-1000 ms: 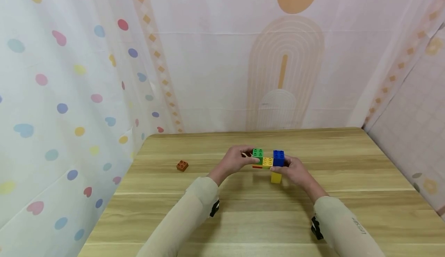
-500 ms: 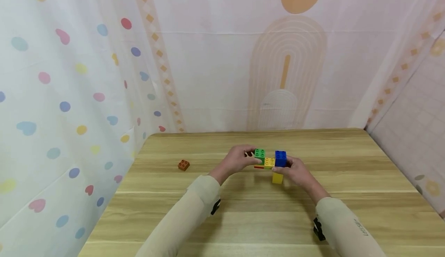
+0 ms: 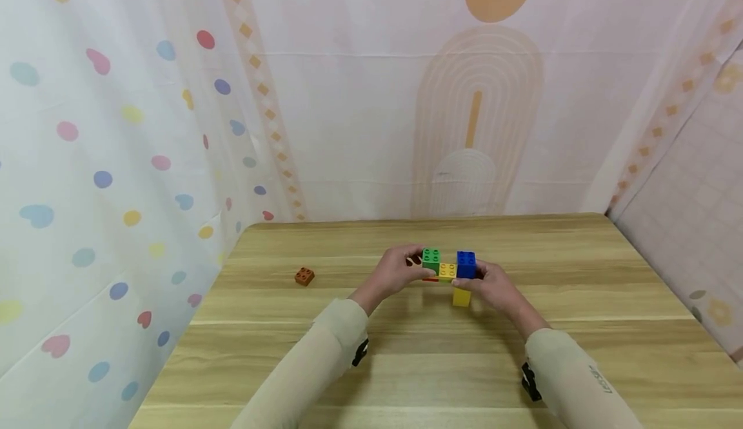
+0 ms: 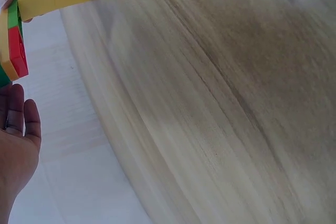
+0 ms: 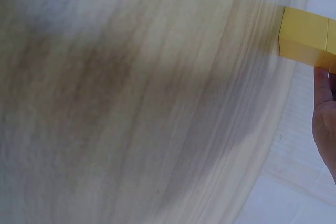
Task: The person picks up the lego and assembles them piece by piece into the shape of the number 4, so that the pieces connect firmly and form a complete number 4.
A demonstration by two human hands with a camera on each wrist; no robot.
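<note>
A toy brick build is between my two hands at the middle of the table. On top, a green brick (image 3: 431,257) stands at its left, a yellow brick (image 3: 447,270) in the middle and a blue brick (image 3: 466,264) at its right. Below the blue one runs a yellow column (image 5: 304,35); a red brick (image 4: 19,53) shows on the underside in the left wrist view. My left hand (image 3: 397,270) pinches the green brick between thumb and fingers. With thumb in front, my right hand (image 3: 495,285) grips the blue end. Some fingertips are hidden behind the bricks.
A loose orange-brown brick (image 3: 304,277) lies on the wooden table (image 3: 429,377), left of my left hand. Behind the table's far edge hangs a patterned curtain (image 3: 348,126); a dotted curtain (image 3: 116,209) hangs along the left.
The left thumb has slid slightly lower on the green brick's front. Both hands keep their hold on the build, and the rest of the scene shifts only slightly with the head.
</note>
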